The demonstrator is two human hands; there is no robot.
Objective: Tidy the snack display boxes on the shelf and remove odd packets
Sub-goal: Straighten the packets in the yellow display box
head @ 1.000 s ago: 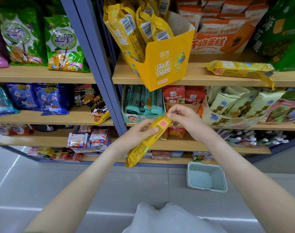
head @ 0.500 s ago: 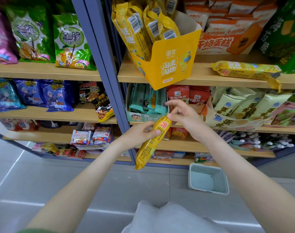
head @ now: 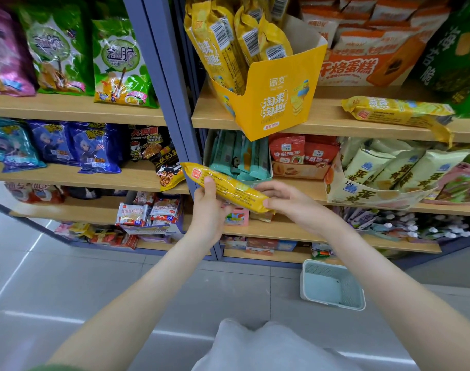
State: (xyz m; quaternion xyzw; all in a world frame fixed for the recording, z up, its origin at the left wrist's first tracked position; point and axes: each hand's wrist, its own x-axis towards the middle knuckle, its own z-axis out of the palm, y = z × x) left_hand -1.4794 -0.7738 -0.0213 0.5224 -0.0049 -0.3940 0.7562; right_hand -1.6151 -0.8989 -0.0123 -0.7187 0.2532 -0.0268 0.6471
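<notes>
A long yellow snack packet [head: 229,187] lies nearly level between both hands, in front of the second shelf. My left hand [head: 209,207] grips its left half from below with the thumb on top. My right hand [head: 290,202] pinches its right end. Above them a yellow display box [head: 274,100] of matching yellow packets juts over the edge of the top shelf [head: 322,124]. To the right on that shelf, another yellow packet [head: 397,112] lies flat and loose. Just behind my hands stands a teal display box [head: 239,159].
A pale green plastic basket [head: 333,285] stands on the tiled floor at the foot of the shelves. A blue-grey upright post [head: 169,84] splits the shelving. Bagged snacks fill the left shelves; a cream display box [head: 375,183] leans at the right.
The yellow packet has swung from a steep hanging slant to nearly level, its red-labelled end now at the left. My left hand rose and regripped it from beneath; my right hand shifted to its other end.
</notes>
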